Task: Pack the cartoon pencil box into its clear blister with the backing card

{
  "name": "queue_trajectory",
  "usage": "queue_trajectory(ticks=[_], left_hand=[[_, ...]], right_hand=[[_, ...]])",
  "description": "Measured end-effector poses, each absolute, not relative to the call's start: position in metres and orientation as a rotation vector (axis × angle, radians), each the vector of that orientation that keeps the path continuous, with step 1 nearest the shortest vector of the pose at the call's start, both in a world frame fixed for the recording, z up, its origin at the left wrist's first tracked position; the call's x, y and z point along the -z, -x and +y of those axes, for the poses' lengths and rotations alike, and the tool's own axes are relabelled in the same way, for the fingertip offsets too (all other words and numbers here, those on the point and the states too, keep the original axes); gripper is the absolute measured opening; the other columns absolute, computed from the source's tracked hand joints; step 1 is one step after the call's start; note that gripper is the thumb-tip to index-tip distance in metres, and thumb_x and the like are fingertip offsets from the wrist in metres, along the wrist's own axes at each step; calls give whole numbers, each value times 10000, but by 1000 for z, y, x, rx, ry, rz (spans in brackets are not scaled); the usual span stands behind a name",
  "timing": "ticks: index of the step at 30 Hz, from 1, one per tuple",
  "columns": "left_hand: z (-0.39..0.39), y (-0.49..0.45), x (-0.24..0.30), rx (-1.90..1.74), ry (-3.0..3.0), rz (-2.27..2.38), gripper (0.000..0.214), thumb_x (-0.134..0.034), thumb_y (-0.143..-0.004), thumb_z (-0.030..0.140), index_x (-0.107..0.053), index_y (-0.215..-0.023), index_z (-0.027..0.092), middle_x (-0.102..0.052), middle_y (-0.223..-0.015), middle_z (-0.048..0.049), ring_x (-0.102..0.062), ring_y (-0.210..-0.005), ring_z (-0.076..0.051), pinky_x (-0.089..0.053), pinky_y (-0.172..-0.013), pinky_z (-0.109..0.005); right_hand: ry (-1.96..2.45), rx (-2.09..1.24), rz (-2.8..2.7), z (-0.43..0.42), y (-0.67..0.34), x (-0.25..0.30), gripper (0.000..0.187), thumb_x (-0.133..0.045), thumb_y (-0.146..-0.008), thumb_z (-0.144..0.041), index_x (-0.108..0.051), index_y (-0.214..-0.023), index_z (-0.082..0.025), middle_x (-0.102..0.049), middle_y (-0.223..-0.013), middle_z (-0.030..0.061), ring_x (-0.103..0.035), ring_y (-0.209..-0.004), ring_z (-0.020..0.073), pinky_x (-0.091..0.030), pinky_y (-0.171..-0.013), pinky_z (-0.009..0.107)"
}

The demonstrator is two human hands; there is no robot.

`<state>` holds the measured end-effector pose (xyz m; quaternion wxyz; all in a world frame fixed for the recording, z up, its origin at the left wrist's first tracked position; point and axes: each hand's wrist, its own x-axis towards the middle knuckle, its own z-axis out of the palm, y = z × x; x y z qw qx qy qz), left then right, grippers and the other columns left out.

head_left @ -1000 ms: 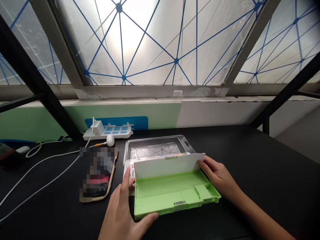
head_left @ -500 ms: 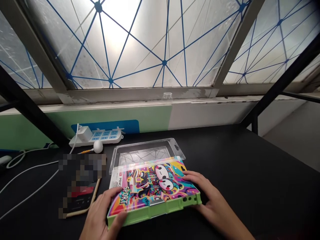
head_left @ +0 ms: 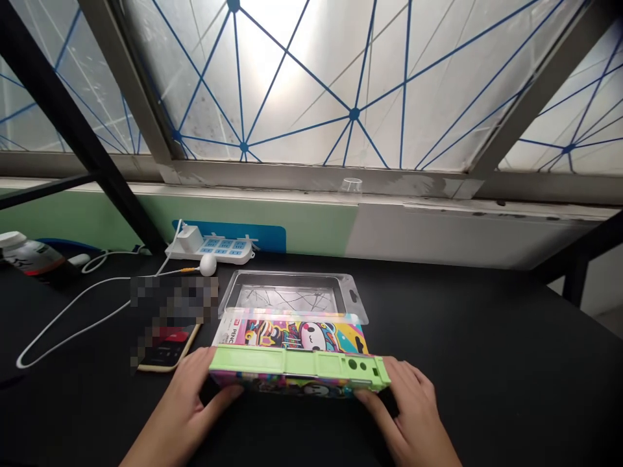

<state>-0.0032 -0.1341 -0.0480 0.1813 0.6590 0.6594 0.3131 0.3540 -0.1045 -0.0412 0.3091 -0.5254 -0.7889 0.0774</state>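
Two-handed grip, both hands only loosely curved and nowhere near a tight clamp. Left hand (head_left: pixel 178 415) on the left end of a lime-green plastic pencil case (head_left: pixel 296 362), thumb pressed to the lower front edge. Right hand (head_left: pixel 411 415) over the right end, thumb against the front, other fingers curled across the corner. Case sitting right between the two, apparently tipped up, green side with round holes toward the camera, thin strip of colourful print underneath. Just behind it, a printed card (head_left: pixel 292 334) with a cartoon face and "PENC" lettering, can't tell if attached. Right behind that, a clear plastic blister tray (head_left: pixel 287 292), all on a black table (head_left: pixel 496 363). Off to the left, touching-close to the left hand, a gold-edged phone (head_left: pixel 168 350) with blurred screen, plus white cable (head_left: pixel 73 318) and power strip (head_left: pixel 209 251) farther back.
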Motion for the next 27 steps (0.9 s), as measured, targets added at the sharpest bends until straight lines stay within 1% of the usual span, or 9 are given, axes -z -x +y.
queue_trajectory(ticks=[3,7,10,13,17,19,21,24,27], left_hand=[[-133,-2,42,-860,-1957,1853,497,-586,-905,607,-709,-1247,266,-697,-1301,-100,-624,-1224,-332,-529,-1032,-484],[-132,-2,43,-787,-2079,1863,461,-551,-942,564,-690,-1266,266,-647,-1379,-112,-596,-1269,-348,-514,-1038,-519],[-131,2,52,-741,-2084,1867,467,-549,-958,541,-640,-1310,248,-615,-1417,-122,-572,-1298,-352,-491,-1056,-541],[-129,5,58,-745,-2071,1836,524,-531,-981,507,-522,-1436,246,-576,-1463,-130,-560,-1306,-341,-474,-1065,-539],[-130,0,58,-842,-2073,1769,614,-484,-1013,466,-320,-1578,290,-516,-1525,-126,-517,-1341,-344,-433,-1078,-557],[-132,-3,56,-906,-2035,1738,700,-515,-998,472,-231,-1614,300,-528,-1508,-135,-520,-1331,-357,-412,-1088,-570],[-135,-5,54,-937,-1976,1711,850,-607,-949,478,-141,-1637,297,-534,-1492,-147,-522,-1329,-370,-400,-1101,-570],[-137,-5,50,-920,-1904,1684,1040,-715,-876,443,-28,-1644,305,-494,-1526,-147,-485,-1378,-373,-376,-1133,-575],[-137,-5,44,-866,-1863,1652,1103,-709,-880,437,84,-1635,300,-478,-1547,-148,-456,-1416,-357,-353,-1157,-579]], right_hand=[[1478,-169,-2059,-102,-351,48,242,-500,-986,-525,-600,-1065,-318,-741,-971,34,-701,-894,306,-415,-972,577],[1657,-264,-1948,-99,-344,52,359,-436,-984,-607,-579,-892,-290,-685,-844,26,-676,-830,293,-334,-1023,671],[1743,-328,-1910,-96,-336,48,435,-414,-975,-644,-572,-807,-275,-668,-845,26,-669,-854,294,-266,-1050,724],[1781,-332,-1889,-94,-329,43,420,-425,-970,-641,-610,-881,-274,-685,-927,44,-674,-931,310,-239,-1063,740],[1786,-100,-1838,-95,-320,38,369,-458,-981,-568,-591,-1136,-260,-695,-1095,97,-661,-1022,333,-245,-1072,727],[1741,65,-1866,-96,-311,34,334,-466,-991,-501,-583,-1171,-245,-688,-1137,123,-649,-1040,343,-274,-1063,705],[1636,156,-1966,-96,-297,27,295,-495,-991,-439,-592,-1177,-232,-682,-1167,140,-632,-1078,351,-316,-1053,665],[1413,45,-2229,-92,-269,12,287,-547,-989,-385,-598,-1220,-222,-677,-1227,141,-599,-1155,342,-392,-1034,574],[1308,-104,-2415,-85,-246,2,312,-533,-1006,-367,-603,-1262,-203,-694,-1182,135,-595,-1118,331,-471,-950,511]])
